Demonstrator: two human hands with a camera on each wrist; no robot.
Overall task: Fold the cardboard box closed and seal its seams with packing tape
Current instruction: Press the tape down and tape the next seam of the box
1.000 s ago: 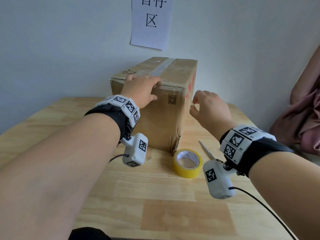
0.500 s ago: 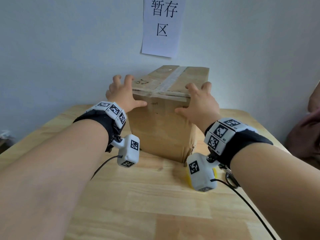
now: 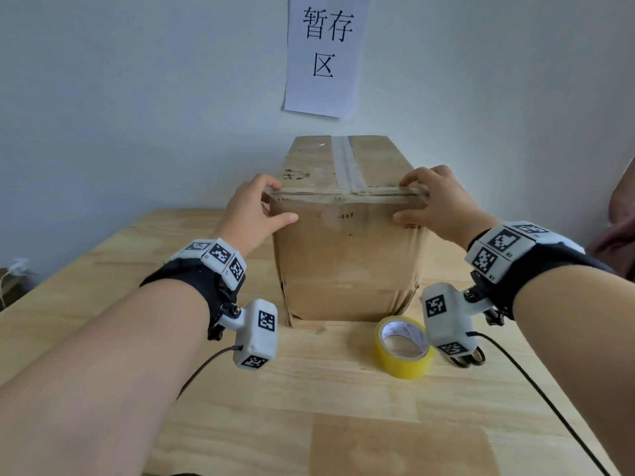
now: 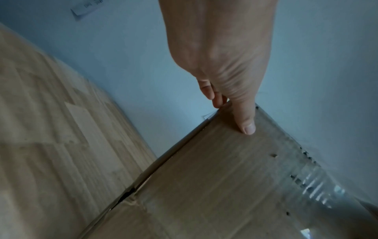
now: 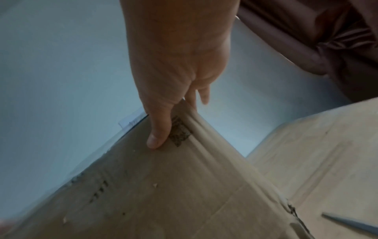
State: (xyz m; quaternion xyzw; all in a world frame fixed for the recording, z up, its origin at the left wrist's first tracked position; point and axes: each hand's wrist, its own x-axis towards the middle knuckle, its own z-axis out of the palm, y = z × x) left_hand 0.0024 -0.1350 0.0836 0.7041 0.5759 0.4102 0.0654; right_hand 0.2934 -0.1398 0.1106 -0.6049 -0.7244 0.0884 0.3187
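A closed cardboard box (image 3: 347,262) stands upright on the wooden table (image 3: 343,424), its narrow face square to me. A clear tape strip (image 3: 347,163) runs along the middle of its top. My left hand (image 3: 254,211) grips the top left corner, thumb (image 4: 245,119) flat on the front face and fingers round the side. My right hand (image 3: 436,201) grips the top right corner the same way, thumb (image 5: 159,129) on the front face and fingers curled over the edge. A yellow roll of packing tape (image 3: 403,348) lies in front of the box (image 4: 225,186), below my right wrist.
Black scissor handles (image 3: 469,360) peek out beside the tape roll; the blade (image 5: 351,224) shows in the right wrist view. The box backs onto a pale wall with a paper sign (image 3: 326,53). Brownish cloth (image 3: 622,221) hangs at the right edge.
The box has been turned from corner-on to square-on. My left hand left the top and my right hand came in from the air; both now grip the top corners.
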